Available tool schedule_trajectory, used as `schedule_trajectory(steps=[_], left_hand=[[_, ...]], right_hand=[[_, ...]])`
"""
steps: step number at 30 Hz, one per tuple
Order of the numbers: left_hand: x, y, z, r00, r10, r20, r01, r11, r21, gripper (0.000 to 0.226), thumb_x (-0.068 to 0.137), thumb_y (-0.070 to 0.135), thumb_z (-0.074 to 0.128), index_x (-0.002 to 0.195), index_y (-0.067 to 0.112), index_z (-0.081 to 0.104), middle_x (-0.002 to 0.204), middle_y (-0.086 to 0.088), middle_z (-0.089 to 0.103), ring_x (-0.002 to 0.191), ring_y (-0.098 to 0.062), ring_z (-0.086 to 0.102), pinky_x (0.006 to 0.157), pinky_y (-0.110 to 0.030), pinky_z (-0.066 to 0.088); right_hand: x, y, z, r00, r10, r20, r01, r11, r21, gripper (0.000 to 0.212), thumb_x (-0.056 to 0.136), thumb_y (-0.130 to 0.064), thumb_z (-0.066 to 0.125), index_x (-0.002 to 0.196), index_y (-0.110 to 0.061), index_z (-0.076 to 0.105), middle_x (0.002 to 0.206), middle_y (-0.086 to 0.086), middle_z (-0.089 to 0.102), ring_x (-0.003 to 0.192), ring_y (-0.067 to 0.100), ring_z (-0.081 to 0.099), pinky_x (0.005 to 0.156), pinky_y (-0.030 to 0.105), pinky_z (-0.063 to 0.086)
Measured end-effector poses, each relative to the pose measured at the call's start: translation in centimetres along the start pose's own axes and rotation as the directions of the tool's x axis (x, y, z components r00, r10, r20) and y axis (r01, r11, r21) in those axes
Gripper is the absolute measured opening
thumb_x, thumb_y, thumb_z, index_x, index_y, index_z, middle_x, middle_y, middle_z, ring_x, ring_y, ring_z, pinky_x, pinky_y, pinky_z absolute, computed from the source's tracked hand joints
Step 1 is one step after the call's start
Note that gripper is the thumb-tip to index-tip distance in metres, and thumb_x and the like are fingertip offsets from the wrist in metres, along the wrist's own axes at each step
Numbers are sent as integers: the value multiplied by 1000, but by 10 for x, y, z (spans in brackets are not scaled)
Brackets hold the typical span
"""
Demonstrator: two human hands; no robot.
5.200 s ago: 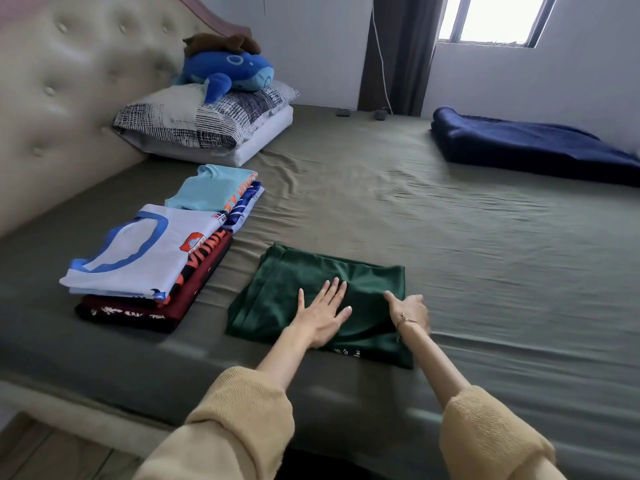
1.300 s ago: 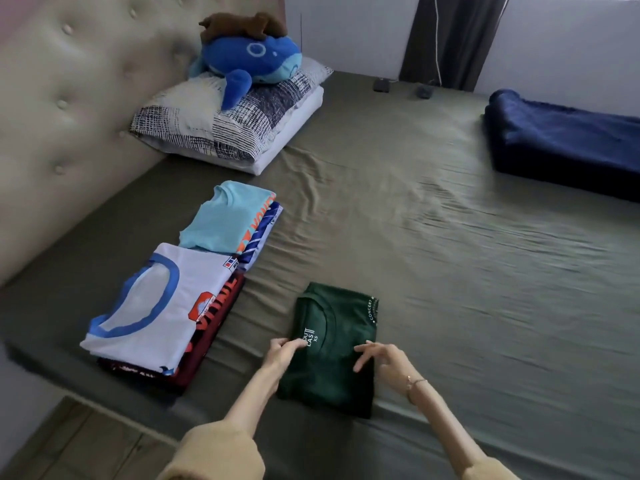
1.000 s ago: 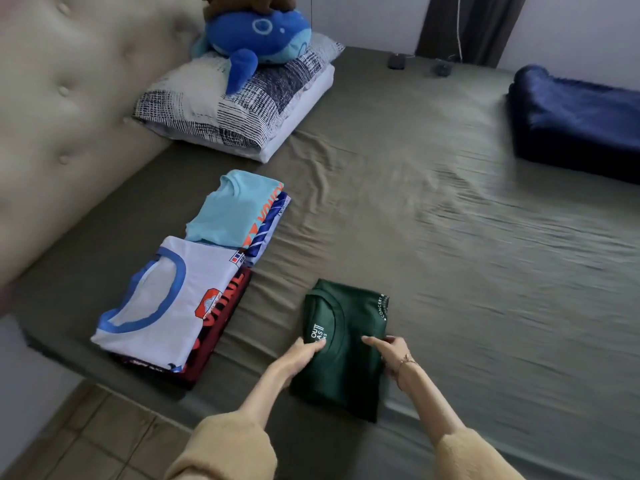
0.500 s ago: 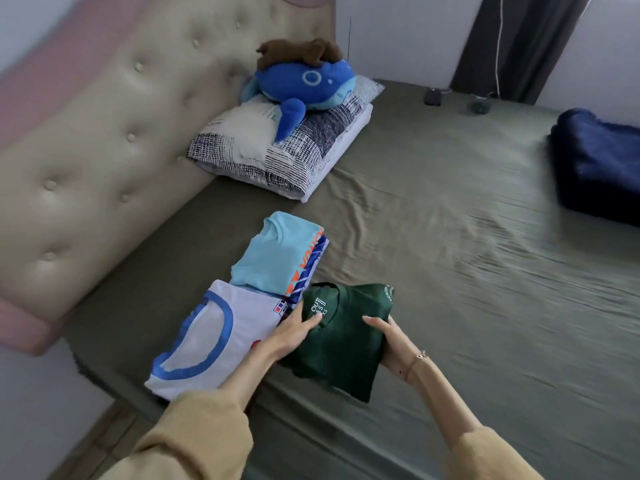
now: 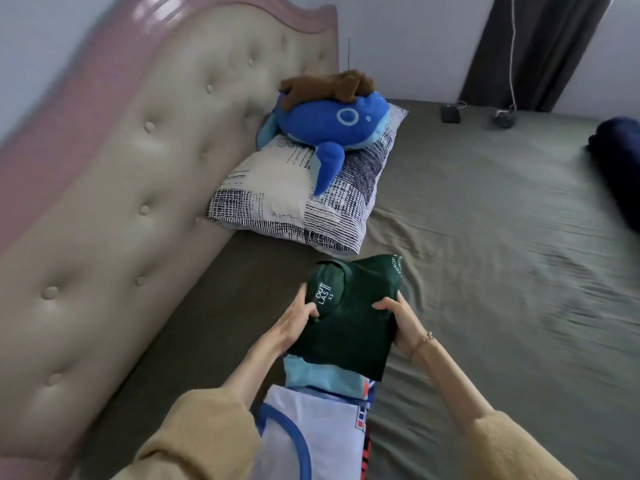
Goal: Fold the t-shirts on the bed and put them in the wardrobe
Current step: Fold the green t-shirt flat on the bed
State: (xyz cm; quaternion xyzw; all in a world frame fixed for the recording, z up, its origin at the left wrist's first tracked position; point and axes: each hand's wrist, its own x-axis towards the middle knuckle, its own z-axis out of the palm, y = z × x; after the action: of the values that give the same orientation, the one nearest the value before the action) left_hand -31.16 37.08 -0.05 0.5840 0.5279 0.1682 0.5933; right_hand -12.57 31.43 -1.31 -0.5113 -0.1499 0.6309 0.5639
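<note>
Left hand (image 5: 298, 318) and right hand (image 5: 398, 315) grip the folded green t-shirt (image 5: 349, 317) by its edges — above the light-blue shirt (image 5: 311, 374). Best lowered flat — edges squared to that stack.

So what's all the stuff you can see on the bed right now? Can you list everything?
green t-shirt: one, dark green, folded, held over the light blue one
light blue t-shirt: one, folded, partly under the green one
white t-shirt: one, white with blue trim, folded, nearest the camera
whale plush: one, blue, on the pillow
brown plush: one, on top of the whale
pillow: one, black and white pattern, by the headboard
headboard: one, cream with a pink rim, left
bed sheet: one, olive green
blanket: one, navy, right edge
curtain: one, dark, far wall
left hand: grips the green t-shirt
right hand: grips the green t-shirt
</note>
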Motion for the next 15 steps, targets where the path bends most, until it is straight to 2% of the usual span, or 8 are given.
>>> schedule_trajectory(steps=[2,4,7,9,11,13,15], left_hand=[[11,-7,-7,1000,-27,4,27,1000,5,66,87,1,37,146,28,25,134,0,44,117,-17,45,87,-25,38],[35,-26,-18,995,-85,46,82,995,57,69,87,2,37,149,27,20,141,2,40,122,-18,43,95,-27,38],[51,-58,-16,962,-258,84,240,954,182,70,86,3,39,150,20,16,140,-7,45,115,-21,47,91,-26,38],[51,-75,-7,934,-354,53,341,924,175,71,87,5,41,150,14,8,139,-14,43,116,-25,45,91,-26,37],[54,-89,-1,919,-393,24,384,909,160,73,86,6,43,149,12,6,136,-16,44,116,-28,46,95,-28,37],[57,-92,-3,918,-396,12,385,899,208,70,84,9,44,146,15,11,127,-14,51,107,-28,50,84,-28,38],[63,-90,-9,909,-416,19,390,866,314,73,79,28,45,145,15,18,130,-16,51,113,-31,50,91,-32,40]], right_hand=[[11,3,3,1000,1,4,-1,1000,15,34,79,8,50,104,-15,55,93,8,67,77,21,64,56,25,55],[36,23,6,996,37,-75,-38,999,-6,36,84,11,45,108,-15,53,93,8,66,77,22,63,55,25,55],[52,56,-4,972,51,-229,-106,966,-234,32,84,8,50,106,-14,56,93,9,67,75,20,61,65,29,55],[51,68,-10,951,16,-310,-140,913,-382,23,83,1,57,97,-18,57,100,11,66,78,20,60,73,33,50],[45,70,-10,929,-57,-367,-146,852,-502,20,83,-8,60,99,-18,56,96,9,63,79,19,57,71,30,45],[40,70,-10,895,-162,-416,-162,750,-641,18,85,-21,62,102,-17,57,95,6,59,83,20,53,71,29,38],[37,70,-11,853,-217,-474,-254,621,-742,36,84,-41,62,107,-14,58,106,6,55,93,22,52,77,30,36]])
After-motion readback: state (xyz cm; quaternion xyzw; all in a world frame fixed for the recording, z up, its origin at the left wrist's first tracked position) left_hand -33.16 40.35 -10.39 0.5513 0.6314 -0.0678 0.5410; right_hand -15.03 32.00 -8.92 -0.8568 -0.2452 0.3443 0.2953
